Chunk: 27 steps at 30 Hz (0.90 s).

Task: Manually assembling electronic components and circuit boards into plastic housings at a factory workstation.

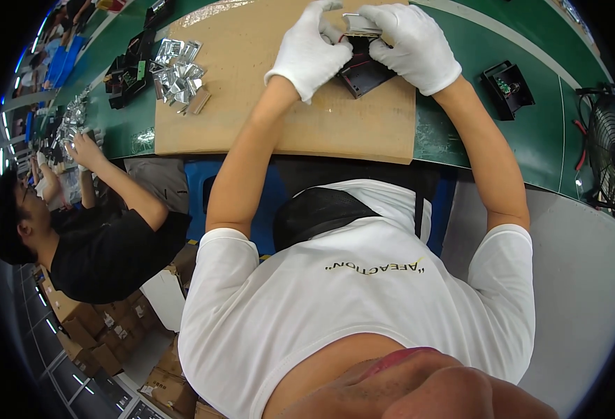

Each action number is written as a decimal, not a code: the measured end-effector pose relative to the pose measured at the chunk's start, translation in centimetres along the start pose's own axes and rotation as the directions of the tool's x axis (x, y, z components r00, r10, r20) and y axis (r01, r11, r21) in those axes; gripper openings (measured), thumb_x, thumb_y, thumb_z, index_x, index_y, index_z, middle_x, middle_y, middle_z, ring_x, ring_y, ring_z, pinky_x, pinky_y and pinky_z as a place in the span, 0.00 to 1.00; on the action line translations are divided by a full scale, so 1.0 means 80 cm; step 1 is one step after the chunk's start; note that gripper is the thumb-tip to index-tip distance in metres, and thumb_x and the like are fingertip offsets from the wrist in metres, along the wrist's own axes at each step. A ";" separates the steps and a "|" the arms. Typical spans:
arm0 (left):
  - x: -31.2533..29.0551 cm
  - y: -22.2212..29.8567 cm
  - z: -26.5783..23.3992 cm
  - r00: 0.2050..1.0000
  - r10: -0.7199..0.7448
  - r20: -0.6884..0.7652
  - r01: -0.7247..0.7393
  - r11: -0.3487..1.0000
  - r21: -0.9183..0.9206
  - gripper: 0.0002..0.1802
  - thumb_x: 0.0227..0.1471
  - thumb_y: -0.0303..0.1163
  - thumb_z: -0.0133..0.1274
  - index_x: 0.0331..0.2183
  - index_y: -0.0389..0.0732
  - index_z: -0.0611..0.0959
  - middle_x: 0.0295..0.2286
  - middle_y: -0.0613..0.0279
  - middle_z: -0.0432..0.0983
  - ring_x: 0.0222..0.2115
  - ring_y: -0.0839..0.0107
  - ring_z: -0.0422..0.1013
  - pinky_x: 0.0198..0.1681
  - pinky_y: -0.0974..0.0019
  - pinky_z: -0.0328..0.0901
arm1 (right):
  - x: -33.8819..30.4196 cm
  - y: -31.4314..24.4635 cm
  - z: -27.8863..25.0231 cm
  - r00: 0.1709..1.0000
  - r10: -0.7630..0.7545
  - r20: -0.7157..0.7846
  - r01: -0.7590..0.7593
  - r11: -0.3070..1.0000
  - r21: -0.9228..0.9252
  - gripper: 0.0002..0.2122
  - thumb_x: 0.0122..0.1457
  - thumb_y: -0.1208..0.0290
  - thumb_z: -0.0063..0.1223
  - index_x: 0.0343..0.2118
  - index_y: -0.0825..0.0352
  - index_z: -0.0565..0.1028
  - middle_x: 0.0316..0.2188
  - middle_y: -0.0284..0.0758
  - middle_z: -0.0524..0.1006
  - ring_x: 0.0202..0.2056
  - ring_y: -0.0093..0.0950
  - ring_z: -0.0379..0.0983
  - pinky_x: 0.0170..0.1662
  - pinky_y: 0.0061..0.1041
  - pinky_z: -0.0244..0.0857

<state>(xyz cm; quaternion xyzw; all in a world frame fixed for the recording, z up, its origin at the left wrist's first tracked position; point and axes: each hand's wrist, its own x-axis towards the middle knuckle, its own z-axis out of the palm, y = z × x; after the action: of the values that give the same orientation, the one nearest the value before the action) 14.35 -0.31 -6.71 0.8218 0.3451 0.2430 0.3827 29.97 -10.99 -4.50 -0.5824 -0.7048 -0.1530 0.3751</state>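
Observation:
Both my hands wear white gloves and meet over the cardboard sheet at the far side. Between them is a black plastic housing (365, 75), tilted, with its flat face toward me. At its far end sits a shiny silver piece (361, 25) with a brownish edge. My left hand (309, 54) is closed on the housing's left side, thumb against it. The fingers of my right hand (419, 47) curl over the silver piece, and its thumb presses near the housing's right edge. A short bit of red shows by the left thumb. The gloves hide the fingertips' exact contact.
A heap of silver pieces (178, 73) lies on the cardboard sheet (244, 129), left. Black housings (129, 70) stand beyond it; another housing (507, 89) holds a circuit board, right. A fan (606, 136) and red-handled tool (580, 143) are far right. A co-worker (105, 230) sits left.

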 end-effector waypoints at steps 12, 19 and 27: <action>0.012 -0.048 -0.024 0.940 0.260 0.221 -0.203 0.947 -0.251 0.37 0.44 0.27 0.66 0.57 0.38 0.74 0.35 0.58 0.77 0.34 0.66 0.74 0.42 0.67 0.71 | 0.001 0.025 0.040 0.871 -0.291 -0.396 0.316 0.949 -0.001 0.14 0.43 0.75 0.57 0.36 0.60 0.78 0.27 0.33 0.77 0.27 0.36 0.73 0.37 0.30 0.67; 0.016 -0.054 -0.043 0.799 0.416 0.434 -0.380 0.909 -0.172 0.45 0.43 0.32 0.71 0.61 0.35 0.68 0.44 0.49 0.79 0.44 0.57 0.77 0.50 0.60 0.73 | -0.011 -0.008 0.003 0.993 -0.122 -0.002 0.117 0.956 -0.269 0.11 0.52 0.76 0.56 0.39 0.61 0.83 0.34 0.33 0.80 0.33 0.33 0.75 0.40 0.26 0.69; -0.053 0.029 -0.002 0.985 0.079 0.156 -0.138 0.901 0.411 0.50 0.42 0.40 0.72 0.63 0.36 0.67 0.46 0.45 0.75 0.49 0.50 0.75 0.54 0.55 0.71 | -0.010 0.000 -0.006 0.984 -0.155 0.086 0.176 0.910 -0.377 0.10 0.53 0.72 0.56 0.38 0.62 0.82 0.34 0.36 0.81 0.33 0.38 0.76 0.39 0.32 0.71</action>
<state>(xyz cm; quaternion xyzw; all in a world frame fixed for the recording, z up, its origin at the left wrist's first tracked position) 12.43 -4.50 -5.31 0.9174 0.3162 0.1275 0.2052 30.16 -11.91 -4.74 -0.5866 -0.7180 -0.3028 0.2206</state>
